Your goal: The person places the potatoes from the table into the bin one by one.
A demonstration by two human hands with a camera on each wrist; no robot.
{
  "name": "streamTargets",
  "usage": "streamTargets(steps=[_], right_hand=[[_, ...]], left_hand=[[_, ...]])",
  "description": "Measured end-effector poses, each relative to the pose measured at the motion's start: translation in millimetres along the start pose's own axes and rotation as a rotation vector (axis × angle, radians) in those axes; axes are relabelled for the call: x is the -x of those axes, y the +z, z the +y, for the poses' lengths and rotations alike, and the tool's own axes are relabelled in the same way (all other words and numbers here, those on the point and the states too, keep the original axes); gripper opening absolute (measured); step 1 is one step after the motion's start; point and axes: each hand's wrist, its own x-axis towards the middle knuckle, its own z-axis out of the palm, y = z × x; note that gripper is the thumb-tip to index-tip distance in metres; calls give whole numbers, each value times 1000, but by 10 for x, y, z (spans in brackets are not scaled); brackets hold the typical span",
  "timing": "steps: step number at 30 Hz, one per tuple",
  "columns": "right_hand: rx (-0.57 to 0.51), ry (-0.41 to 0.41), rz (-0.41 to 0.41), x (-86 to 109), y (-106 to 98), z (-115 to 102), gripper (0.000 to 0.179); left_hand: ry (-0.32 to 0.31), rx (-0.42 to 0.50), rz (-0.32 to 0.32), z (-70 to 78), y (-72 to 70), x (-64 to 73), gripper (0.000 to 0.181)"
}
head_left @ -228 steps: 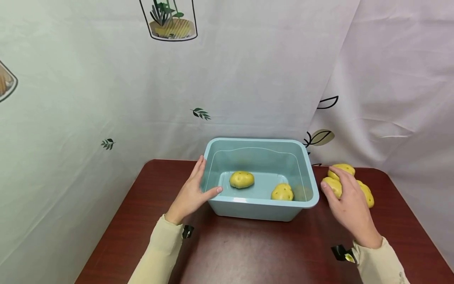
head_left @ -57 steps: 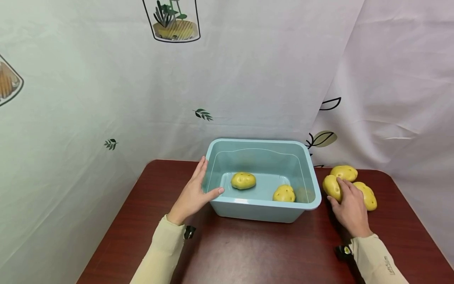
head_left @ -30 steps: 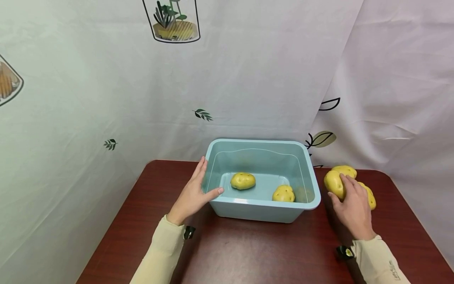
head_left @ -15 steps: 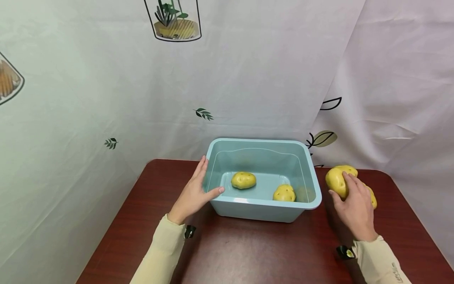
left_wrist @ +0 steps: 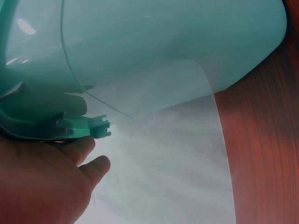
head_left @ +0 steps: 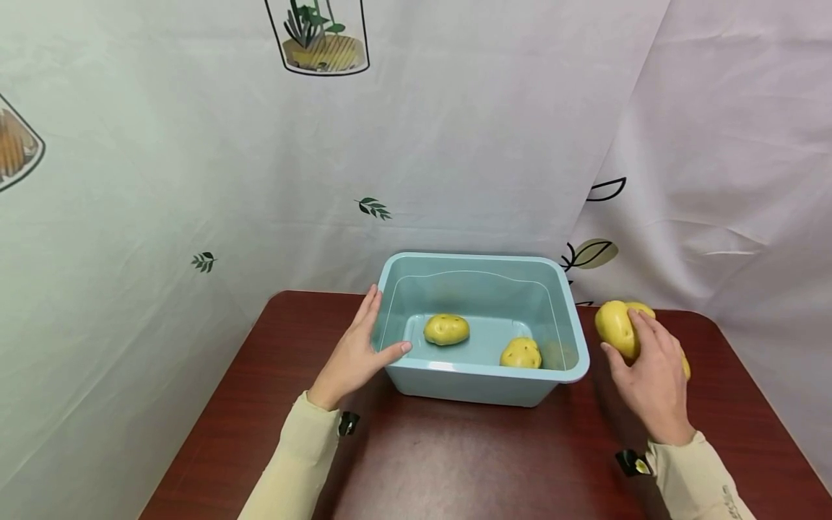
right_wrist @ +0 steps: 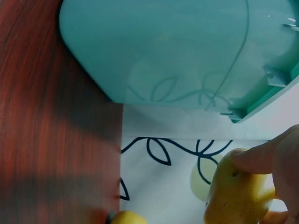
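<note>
Potato (head_left: 614,328) sits pinched between thumb and fingers of your right hand (head_left: 653,383), just right of the blue bin (head_left: 471,390); its long axis points away from you, tipped slightly left, with the bin's rim across to your left; that hand is the nearer; your left hand (head_left: 351,357) rests, fingers straight, against the bin's left side; the right wrist view shows a gap to a second potato (right_wrist: 128,218), while the head view overlaps the pile.
</note>
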Motion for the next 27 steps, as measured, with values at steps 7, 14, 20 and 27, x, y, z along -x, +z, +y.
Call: streamTargets(steps=[7,14,20,27], right_hand=[[4,-1,20,-12,-28,-62,68],[-12,-27,43,-37,-54,-119,67],[-31,-42,61,-56,-83,-161,68],[-29,-34,74,-78,-115,-237,70]], left_hand=[[-4,5,0,4,1,-8,106],[-8,11,2,-6,5,-7,106],[-7,9,2,-10,7,-5,106],[-9,3,2,-11,9,-4,107]])
